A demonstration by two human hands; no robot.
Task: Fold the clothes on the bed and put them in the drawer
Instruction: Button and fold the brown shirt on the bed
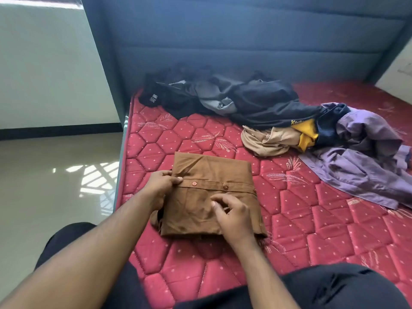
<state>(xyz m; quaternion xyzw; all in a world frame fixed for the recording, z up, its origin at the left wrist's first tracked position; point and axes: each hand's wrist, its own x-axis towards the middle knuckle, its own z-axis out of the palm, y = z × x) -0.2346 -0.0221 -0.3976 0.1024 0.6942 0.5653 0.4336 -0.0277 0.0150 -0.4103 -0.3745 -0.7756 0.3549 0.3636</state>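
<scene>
Readable text: yellow "Kodi…" lettering on the dark navy garment [276, 108], rest of the word buried in a fold. Small white label print on the black garment [169, 97] at 11 o'clock, too blurred to read.

Hidden/cut off: the purple shirt [365, 157] runs out of frame at 3 o'clock. A grey garment [214, 94] is half under the black and navy ones, shape unclear. A yellow piece [308, 134] pokes out between the navy garment and the beige garment [267, 139]; can't tell whether it's separate or the navy one's lining. No drawer in view. Person's dark-clothed legs fill the 6 o'clock edge.

Task item: brown shirt [207, 197], folded into a rough rectangle, sits near centre frame on the red quilted mattress [312, 230], close to the mattress edge at 9 o'clock. Button placket runs across it left to right, two orange-brown buttons showing. Fabric mildly creased; a bit of cloth sticks out at its lower-left corner. Well apart from the unfolded pile at 12–3 o'clock.

Hands: left hand [161, 186] pinches the shirt's left edge at the placket end, thumb on top, fingers tucked under the fold. Right hand [231, 216] rests on the shirt's lower right part, fingers loosely curled with tips on the cloth; can't tell whether it's gripping any fabric.

Blue padded headboard [245, 41] at 12 o'clock; glossy floor [55, 186] at 9 o'clock.
</scene>
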